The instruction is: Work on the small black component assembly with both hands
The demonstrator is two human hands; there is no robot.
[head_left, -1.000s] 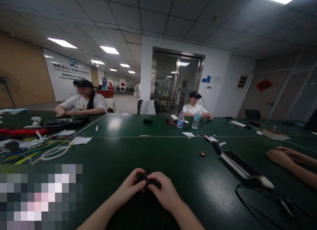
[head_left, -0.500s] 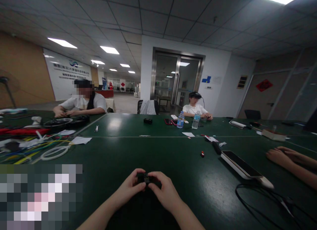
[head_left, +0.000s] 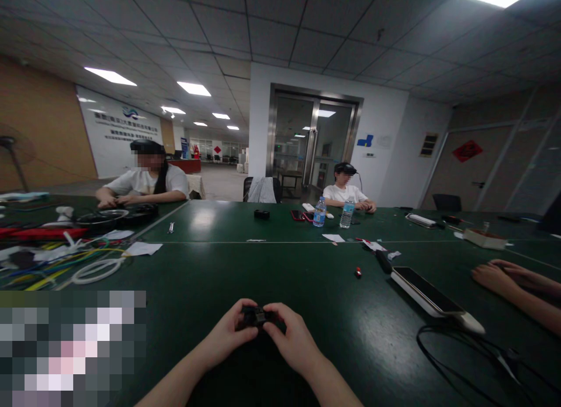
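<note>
Low in the middle of the head view, a small black object (head_left: 258,317) with a greyish face is held between my two hands above the green table (head_left: 197,290). Its exact kind is too small and dark to make out. My left hand (head_left: 232,330) grips its left side, the thumb in front and the fingers curled behind. On the other side, my right hand (head_left: 289,334) pinches it between thumb and fingertips. The fingertips cover both ends of the object.
Tangled cables (head_left: 94,269) and papers lie at the left. To the right are a black-screened white device (head_left: 427,291), a black cord (head_left: 421,337) and another person's hands (head_left: 495,276). Two water bottles (head_left: 319,212) stand farther back. Two people sit across the table.
The small black object has turned slightly between my fingers, and more of its dark left part shows. My hands stay in nearly the same place.
</note>
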